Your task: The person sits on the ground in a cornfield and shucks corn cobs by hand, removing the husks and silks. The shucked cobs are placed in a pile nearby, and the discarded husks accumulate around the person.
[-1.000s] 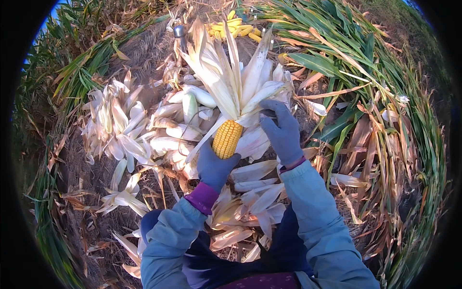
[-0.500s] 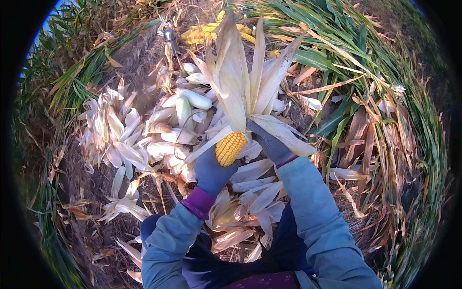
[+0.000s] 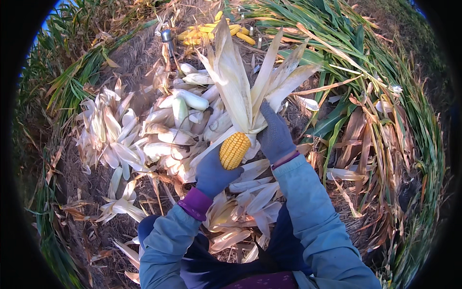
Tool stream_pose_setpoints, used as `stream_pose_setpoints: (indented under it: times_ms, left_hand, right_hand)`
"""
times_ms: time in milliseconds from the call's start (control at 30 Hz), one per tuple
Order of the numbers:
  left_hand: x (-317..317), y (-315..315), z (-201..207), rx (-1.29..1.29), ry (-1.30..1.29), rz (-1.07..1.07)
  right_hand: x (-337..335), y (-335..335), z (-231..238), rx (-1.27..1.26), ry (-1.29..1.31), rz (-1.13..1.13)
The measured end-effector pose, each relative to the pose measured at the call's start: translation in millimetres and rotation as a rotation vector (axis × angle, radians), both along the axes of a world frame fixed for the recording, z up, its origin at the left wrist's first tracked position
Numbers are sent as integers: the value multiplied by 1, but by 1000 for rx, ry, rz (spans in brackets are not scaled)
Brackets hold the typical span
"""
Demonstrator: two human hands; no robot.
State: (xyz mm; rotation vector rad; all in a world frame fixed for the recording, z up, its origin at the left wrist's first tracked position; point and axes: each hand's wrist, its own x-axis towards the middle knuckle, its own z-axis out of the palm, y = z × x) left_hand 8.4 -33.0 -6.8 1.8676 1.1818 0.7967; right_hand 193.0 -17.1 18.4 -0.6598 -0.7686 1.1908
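A yellow ear of corn (image 3: 235, 150) is held in front of me, its kernels bared and its pale dry husk (image 3: 230, 86) peeled back and fanned out away from me. My left hand (image 3: 215, 172), in a grey glove with a purple cuff, is closed around the near end of the ear. At the ear's far end, my right hand (image 3: 276, 135), gloved in grey too, grips husk leaves beside the base. Part of the right fingers is hidden behind the leaves.
Unhusked ears (image 3: 175, 137) lie heaped beyond my left hand. Loose husks (image 3: 115, 127) form a pile at left, and more husks (image 3: 245, 207) lie between my legs. Bare yellow ears (image 3: 207, 32) are stacked far off, near a metal bottle (image 3: 166, 36). Cut green stalks (image 3: 337, 43) spread along the right.
My right hand has shifted up and away, bending some husk leaves to the right. The ear has moved slightly right with my left hand still around it.
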Motion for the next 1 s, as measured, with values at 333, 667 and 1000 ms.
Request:
stream_pose_setpoints:
  times_ms: [333, 667, 1000]
  left_hand:
    - [2, -7, 8, 28, 107, 7]
    - [-4, -1, 1, 105, 223, 137]
    - [-5, -2, 3, 167, 262, 19]
  right_hand:
    - [1, 0, -4, 32, -62, -47]
    - [32, 0, 21, -70, -389, -457]
    - [39, -1, 28, -201, -755, -275]
